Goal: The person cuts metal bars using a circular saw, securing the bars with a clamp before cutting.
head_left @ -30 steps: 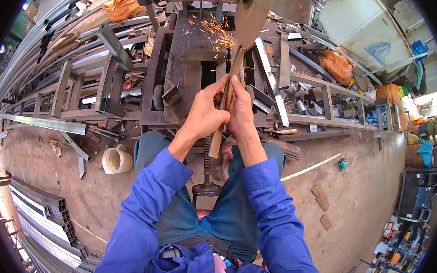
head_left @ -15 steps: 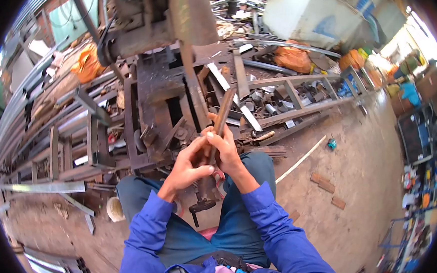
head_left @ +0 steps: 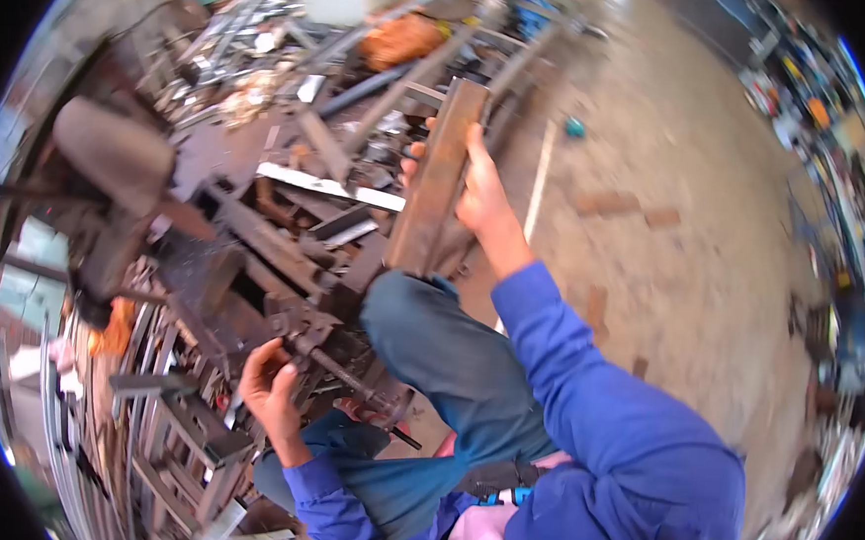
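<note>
So your right hand [head_left: 482, 189] has the bar [head_left: 438, 181] in a firm grasp, thumb along the right side and fingertips curling round from the left. The bar is brown with a lengthwise ridge, and it's out in front of you, a bit right of the vice [head_left: 300, 326]. It slants so the far end leans right, while the near end comes down just by your right knee [head_left: 415, 314] (can't tell if it actually rests on it).

Your left hand [head_left: 272, 389] is released, fingers loosely bent, right beside the near end of the vice. Whether a fingertip touches the metal there, I can't tell. The vice's screw [head_left: 347, 372] runs toward you, to the right of that hand.

Over on the far left you've got the cutter [head_left: 113, 151], pretty smeared by motion blur, well apart from the bar. Between the two lies a white strip [head_left: 329, 185] among scrap, and farther back sits an orange bag [head_left: 402, 40]. On the floor [head_left: 695, 276] to your right there's a teal thing [head_left: 574, 127], too small to make out, plus some brown pieces [head_left: 607, 203] nearer you.
</note>
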Demonstrator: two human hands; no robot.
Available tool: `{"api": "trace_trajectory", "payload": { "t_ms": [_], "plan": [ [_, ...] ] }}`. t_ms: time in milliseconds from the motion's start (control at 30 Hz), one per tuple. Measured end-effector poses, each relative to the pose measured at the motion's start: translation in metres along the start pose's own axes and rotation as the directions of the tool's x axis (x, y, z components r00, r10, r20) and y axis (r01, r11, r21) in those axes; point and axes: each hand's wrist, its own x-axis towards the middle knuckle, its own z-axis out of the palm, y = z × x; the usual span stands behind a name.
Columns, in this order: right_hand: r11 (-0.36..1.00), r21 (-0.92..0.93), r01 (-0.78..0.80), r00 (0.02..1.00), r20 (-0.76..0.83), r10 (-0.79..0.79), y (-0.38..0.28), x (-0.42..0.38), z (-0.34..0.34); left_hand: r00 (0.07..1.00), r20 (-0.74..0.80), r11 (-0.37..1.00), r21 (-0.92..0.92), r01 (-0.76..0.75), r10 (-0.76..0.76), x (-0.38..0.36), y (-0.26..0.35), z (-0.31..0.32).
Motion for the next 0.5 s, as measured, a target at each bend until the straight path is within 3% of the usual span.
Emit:
{"api": "trace_trajectory", "payload": {
  "t_ms": [67,100,133,233,300,367,433,500],
  "plan": [
    [0.993,-0.121,0.013,0.959,-0.278,-0.046,-0.025,-0.001,-0.076,0.999,0.014,0.998,0.038,0.042,-0.043,-0.002,-0.009,-0.005],
    [0.991,-0.130,0.028,0.949,-0.309,-0.067,-0.028,-0.016,-0.122,0.997,0.014,0.996,0.053,0.070,-0.071,-0.004,-0.010,-0.005],
    [0.988,-0.155,0.018,0.885,-0.458,-0.088,-0.030,-0.026,-0.170,0.996,0.037,0.995,0.058,0.082,-0.084,-0.005,-0.011,-0.004],
    [0.987,-0.133,-0.088,0.652,-0.757,-0.044,-0.019,-0.074,-0.311,0.989,0.083,0.983,0.142,0.113,-0.126,-0.004,-0.022,-0.004],
    [0.984,-0.149,-0.095,0.407,-0.908,-0.099,0.012,-0.121,-0.366,0.980,0.102,0.975,0.159,0.156,-0.173,-0.003,-0.028,-0.001],
    [0.982,-0.065,-0.179,0.263,-0.965,-0.016,0.037,-0.168,-0.396,0.967,0.126,0.964,0.179,0.195,-0.219,0.002,-0.036,0.001],
    [0.936,-0.082,-0.342,0.028,-0.997,-0.077,0.056,-0.201,-0.414,0.969,0.091,0.953,0.221,0.207,-0.232,0.005,-0.045,0.002],
    [0.938,-0.032,-0.345,0.024,-0.999,-0.025,0.058,-0.228,-0.424,0.958,0.096,0.944,0.223,0.243,-0.269,0.011,-0.051,0.005]
  ]
}}
